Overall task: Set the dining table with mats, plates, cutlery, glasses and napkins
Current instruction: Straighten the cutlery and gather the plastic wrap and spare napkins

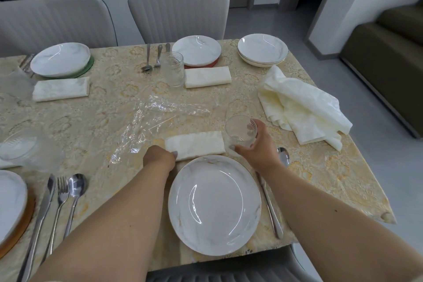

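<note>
A white marbled plate (215, 204) lies at the near edge in front of me. Just beyond it lies a folded cream napkin (196, 144). My left hand (160, 155) rests at the napkin's left end, its fingers curled on the cloth. My right hand (256, 144) grips a clear glass (240, 130) to the right of the napkin, low over the table. A spoon (283, 155) and a knife (270, 208) lie to the right of the plate, partly under my right arm.
Three other places are laid with plates, napkins, glasses and cutlery: far left (60, 59), far middle (196, 50), near left (9, 199). Stacked plates (262, 49) and loose napkins (302, 110) sit at far right. Crumpled clear plastic (148, 126) lies mid-table. Grey chairs (178, 14) stand behind.
</note>
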Demonstrator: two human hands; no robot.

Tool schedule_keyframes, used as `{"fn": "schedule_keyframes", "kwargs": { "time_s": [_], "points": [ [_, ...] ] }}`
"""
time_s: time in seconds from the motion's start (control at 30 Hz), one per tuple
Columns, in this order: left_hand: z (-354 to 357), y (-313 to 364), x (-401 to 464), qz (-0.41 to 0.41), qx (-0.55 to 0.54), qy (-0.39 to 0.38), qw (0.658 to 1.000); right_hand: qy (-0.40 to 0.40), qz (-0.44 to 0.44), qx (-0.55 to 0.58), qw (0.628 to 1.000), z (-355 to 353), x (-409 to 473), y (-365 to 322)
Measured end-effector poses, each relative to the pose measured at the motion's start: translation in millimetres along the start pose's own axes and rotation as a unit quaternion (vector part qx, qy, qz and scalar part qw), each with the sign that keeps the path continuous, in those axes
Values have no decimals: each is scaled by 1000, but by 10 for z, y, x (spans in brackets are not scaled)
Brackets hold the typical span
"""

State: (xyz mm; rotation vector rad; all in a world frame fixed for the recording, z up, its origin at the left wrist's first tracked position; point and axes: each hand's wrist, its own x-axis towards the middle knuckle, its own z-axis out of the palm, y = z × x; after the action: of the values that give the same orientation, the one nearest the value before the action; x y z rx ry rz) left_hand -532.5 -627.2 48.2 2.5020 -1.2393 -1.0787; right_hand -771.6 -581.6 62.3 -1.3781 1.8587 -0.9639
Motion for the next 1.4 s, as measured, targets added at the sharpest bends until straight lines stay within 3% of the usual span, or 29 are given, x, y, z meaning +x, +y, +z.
{"fn": "schedule_keyframes", "kwargs": {
  "time_s": [0.33,0.5,0.6,0.67,0.77,0.83,0.9,1.0,1.1,1.17,1.23,1.4],
  "points": [
    [59,-70,-37,19,-13,12,1000,-5,0,-6,1000,-9,13,10],
    [42,-68,-94,20,-17,17,1000,-46,11,-3,999,-102,-45,75],
    [-17,-25,-252,-26,-25,97,995,21,-8,-10,1000,-252,-110,138],
    [-50,56,-415,-5,-68,179,981,96,2,-24,995,-390,-132,204],
    [51,193,-741,148,-109,231,955,140,61,-55,987,-588,-203,359],
    [232,255,-1023,265,-85,203,939,127,112,-81,982,-685,-302,473],
    [467,297,-1321,389,-2,130,912,77,147,-147,975,-725,-413,580],
    [804,344,-1720,534,225,44,814,-7,186,-212,959,-687,-535,713],
    [1090,335,-1865,538,409,-20,737,-40,206,-238,948,-646,-584,732],
    [1220,299,-1871,511,499,-24,699,-62,198,-251,945,-639,-579,695],
    [1282,306,-1875,485,524,0,700,-87,191,-268,940,-616,-553,667],
    [1336,355,-1881,477,567,-51,670,-117,202,-303,924,-558,-514,709]
  ]
}}
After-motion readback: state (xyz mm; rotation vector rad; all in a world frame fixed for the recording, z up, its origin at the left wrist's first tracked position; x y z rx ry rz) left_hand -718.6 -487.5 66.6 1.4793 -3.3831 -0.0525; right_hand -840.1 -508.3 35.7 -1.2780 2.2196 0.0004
